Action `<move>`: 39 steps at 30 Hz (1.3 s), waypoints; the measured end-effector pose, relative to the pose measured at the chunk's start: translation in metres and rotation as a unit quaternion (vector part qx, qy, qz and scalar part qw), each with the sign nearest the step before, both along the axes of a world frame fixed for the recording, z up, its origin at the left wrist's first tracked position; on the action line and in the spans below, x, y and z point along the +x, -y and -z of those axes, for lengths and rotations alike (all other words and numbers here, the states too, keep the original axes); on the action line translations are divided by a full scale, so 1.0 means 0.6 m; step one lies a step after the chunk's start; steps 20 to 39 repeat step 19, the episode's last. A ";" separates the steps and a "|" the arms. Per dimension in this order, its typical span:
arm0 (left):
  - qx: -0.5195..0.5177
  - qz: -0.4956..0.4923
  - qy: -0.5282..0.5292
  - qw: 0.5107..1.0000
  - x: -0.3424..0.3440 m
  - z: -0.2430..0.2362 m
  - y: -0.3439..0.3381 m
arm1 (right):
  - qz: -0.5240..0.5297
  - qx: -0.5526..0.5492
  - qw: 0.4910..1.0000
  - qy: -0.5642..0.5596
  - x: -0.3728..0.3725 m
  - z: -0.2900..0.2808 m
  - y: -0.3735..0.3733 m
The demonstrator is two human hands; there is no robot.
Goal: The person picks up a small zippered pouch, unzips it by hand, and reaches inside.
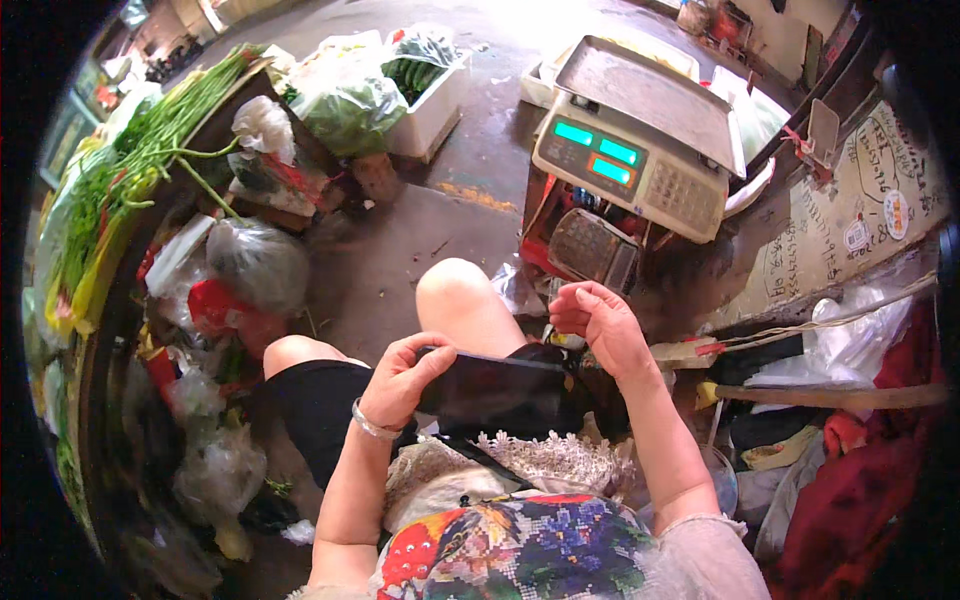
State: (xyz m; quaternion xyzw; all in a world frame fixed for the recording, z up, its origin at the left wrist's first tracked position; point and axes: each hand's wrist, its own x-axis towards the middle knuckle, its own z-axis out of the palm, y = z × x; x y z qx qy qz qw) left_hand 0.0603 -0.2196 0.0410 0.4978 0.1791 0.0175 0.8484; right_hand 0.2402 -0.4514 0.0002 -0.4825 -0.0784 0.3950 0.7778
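My left hand (405, 378), with a bracelet on its wrist, pinches the upper left corner of a flat, smooth black thing (490, 392). That piece spreads across my lap above the lace hem of my top, and its kind is unclear against my black shorts. Off to its right, my right hand (600, 328) is raised with slightly bent fingers apart and nothing visible in them. Beyond the right hand lies a small dark device with keys (595, 248), under a digital scale (630, 165) with lit green displays and a metal pan (650, 95).
Long green vegetables (150, 170) lie on a ledge at the left, above filled plastic bags (258, 265). A white foam box (430, 120) of bagged greens stands far ahead. At right are a board with handwriting (820, 230), a wooden stick (830, 397) and dark red cloth (860, 500).
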 end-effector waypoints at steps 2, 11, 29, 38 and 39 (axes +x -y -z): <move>0.109 0.076 -0.044 0.990 -0.002 -0.007 -0.005 | -0.040 -0.107 0.993 0.016 0.021 0.063 0.016; 0.121 0.092 -0.121 0.981 0.011 0.025 0.000 | -0.115 -0.395 0.847 0.337 0.051 0.368 0.024; 0.143 0.099 -0.111 0.978 0.025 0.041 -0.009 | -0.187 -0.499 0.769 0.353 0.101 0.503 -0.062; 0.143 0.099 -0.111 0.978 0.025 0.041 -0.009 | -0.187 -0.499 0.769 0.353 0.101 0.503 -0.062; 0.143 0.099 -0.111 0.978 0.025 0.041 -0.009 | -0.187 -0.499 0.769 0.353 0.101 0.503 -0.062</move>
